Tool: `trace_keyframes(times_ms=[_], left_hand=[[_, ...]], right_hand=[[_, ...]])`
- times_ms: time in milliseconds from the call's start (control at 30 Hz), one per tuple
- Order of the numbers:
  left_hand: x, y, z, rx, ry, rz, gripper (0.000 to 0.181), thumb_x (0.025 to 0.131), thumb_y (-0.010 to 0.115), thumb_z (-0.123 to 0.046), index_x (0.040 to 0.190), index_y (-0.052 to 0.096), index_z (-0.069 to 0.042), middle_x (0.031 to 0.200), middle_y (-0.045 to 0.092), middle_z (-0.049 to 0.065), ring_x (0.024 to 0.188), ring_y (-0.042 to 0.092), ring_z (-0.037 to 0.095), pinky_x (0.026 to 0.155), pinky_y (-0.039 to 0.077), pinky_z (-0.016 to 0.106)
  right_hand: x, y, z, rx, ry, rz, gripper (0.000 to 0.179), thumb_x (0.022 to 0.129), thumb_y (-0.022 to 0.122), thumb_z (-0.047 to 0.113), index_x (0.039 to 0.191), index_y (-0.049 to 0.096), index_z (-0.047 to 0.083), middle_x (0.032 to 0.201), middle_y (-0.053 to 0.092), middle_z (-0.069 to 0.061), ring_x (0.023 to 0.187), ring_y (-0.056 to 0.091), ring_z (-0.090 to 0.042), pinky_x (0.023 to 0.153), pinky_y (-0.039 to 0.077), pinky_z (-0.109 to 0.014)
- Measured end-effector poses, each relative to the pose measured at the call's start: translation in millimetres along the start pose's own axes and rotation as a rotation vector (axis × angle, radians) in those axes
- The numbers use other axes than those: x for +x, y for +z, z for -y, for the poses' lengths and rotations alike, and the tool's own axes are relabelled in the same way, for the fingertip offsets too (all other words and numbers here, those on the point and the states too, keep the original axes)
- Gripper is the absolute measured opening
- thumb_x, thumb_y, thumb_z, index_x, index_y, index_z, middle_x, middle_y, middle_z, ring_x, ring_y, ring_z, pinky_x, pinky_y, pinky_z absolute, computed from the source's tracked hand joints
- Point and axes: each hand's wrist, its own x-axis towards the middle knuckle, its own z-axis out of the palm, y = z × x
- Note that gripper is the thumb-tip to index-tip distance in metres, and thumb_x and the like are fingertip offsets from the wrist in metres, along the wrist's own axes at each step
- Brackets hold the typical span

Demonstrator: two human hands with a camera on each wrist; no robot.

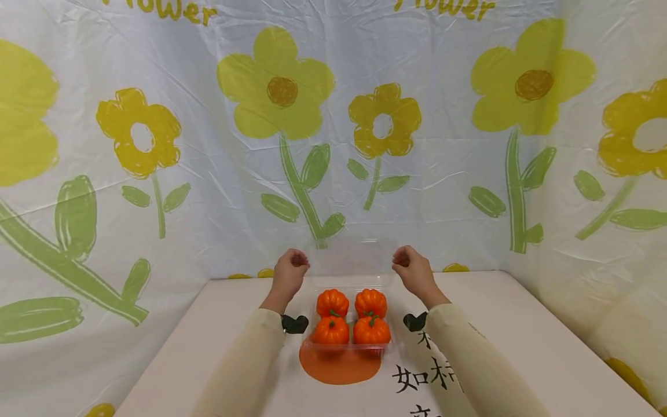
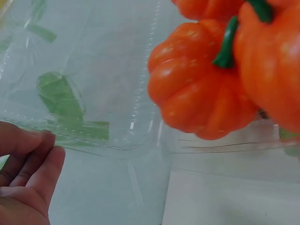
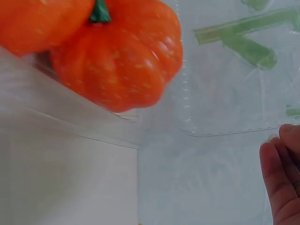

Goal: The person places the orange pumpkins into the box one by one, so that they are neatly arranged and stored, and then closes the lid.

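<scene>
A clear plastic clamshell box stands on the table with several small orange pumpkins in it, green stems showing. Its transparent lid is raised at the back, hinged to the far side. My left hand pinches the lid's left edge between thumb and fingers; in the left wrist view that hand is at the rim. On the opposite edge, my right hand pinches the lid likewise, and the right wrist view has its fingertips at the border.
A white table bears an orange round print and black characters in front of the box. Dark heart-like shapes lie by both wrists. Behind and beside hangs a flower-print curtain.
</scene>
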Motion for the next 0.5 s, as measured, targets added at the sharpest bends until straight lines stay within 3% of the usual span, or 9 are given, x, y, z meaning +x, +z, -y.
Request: trace_keyframes(times_ms=[267, 500], left_hand=[[-6.8, 0.5, 11.1, 0.072, 0.022, -0.011, 0.008, 0.087, 0.063, -0.003, 0.091, 0.061, -0.010, 0.091, 0.065, 0.007, 0.086, 0.060, 0.022, 0.081, 0.054, 0.037], [-15.7, -1.7, 19.7, 0.108, 0.037, 0.031, 0.007, 0.089, 0.062, -0.007, 0.091, 0.061, -0.013, 0.093, 0.065, 0.005, 0.091, 0.061, 0.020, 0.086, 0.055, 0.039]], right_hand=[[-2.7, 7, -6, -0.001, -0.015, -0.016, 0.009, 0.090, 0.063, 0.006, 0.097, 0.057, 0.008, 0.097, 0.066, -0.012, 0.097, 0.065, -0.029, 0.087, 0.055, -0.046], [-11.2, 9, -10, -0.004, -0.018, -0.002, 0.010, 0.090, 0.063, 0.005, 0.098, 0.057, 0.006, 0.098, 0.068, -0.013, 0.099, 0.066, -0.030, 0.091, 0.055, -0.046]])
